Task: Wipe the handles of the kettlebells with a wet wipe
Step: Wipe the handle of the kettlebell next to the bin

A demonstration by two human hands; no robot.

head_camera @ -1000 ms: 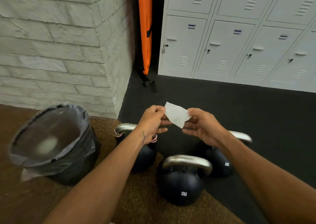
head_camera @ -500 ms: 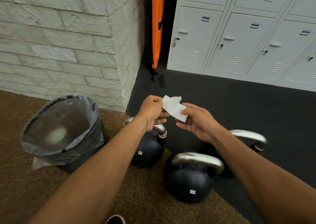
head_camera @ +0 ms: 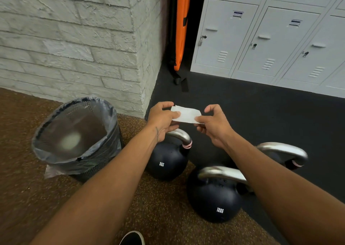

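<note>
We pinched the wet wipe [head_camera: 186,116] taut between left hand [head_camera: 162,120] and right hand [head_camera: 214,125], above the 8KG kettlebell [head_camera: 166,160]; its handle [head_camera: 182,135] stood untouched.

The left hand [head_camera: 162,120] and right hand [head_camera: 214,125], joined by the wet wipe [head_camera: 186,116], hang in open air. Under them at 6 o'clock rises the 8 kg kettlebell [head_camera: 166,162]. The 12 kg kettlebell [head_camera: 214,201] stands at 5 o'clock and a third kettlebell [head_camera: 283,148] at 4, their handles near together. The lined bin [head_camera: 110,151] blocks 8 o'clock, the brick wall [head_camera: 74,48] 10. Black floor [head_camera: 261,114] lies open from 12 to 3 o'clock, up to the lockers [head_camera: 270,45].
</note>
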